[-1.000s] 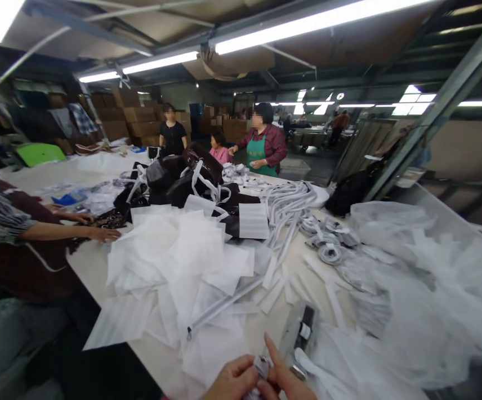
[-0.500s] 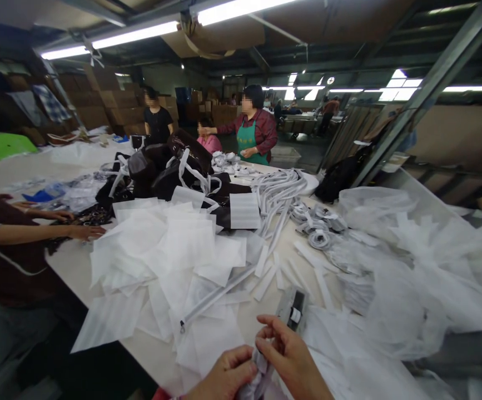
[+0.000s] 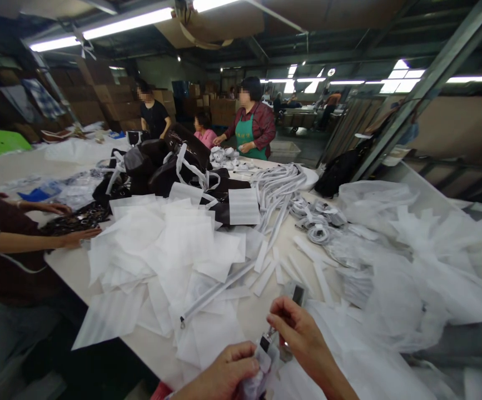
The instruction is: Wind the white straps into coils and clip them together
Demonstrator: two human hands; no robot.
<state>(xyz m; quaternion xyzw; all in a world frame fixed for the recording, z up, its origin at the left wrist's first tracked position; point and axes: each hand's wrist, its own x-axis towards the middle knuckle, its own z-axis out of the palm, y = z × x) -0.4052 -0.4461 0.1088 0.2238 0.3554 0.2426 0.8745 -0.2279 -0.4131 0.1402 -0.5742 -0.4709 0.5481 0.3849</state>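
Right hand (image 3: 303,339) has drawn up and away from the wrapped strap bundle (image 3: 264,362) since the earlier frame; black end piece (image 3: 264,343) and metal clasp (image 3: 271,332) now show. Bundle at the desk's (image 3: 71,269) near edge, left hand (image 3: 226,368) pinching its wrap. Right fingers narrow, tips at the clasp; whether they grip, cannot tell. Probably light, wrap soft and slippery, clasp stiff. Best hold: round the bundle's middle, just below the black end.

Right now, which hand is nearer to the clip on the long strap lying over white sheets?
Left. The left hand is to the clip's lower right in view; the right hand is farther right.
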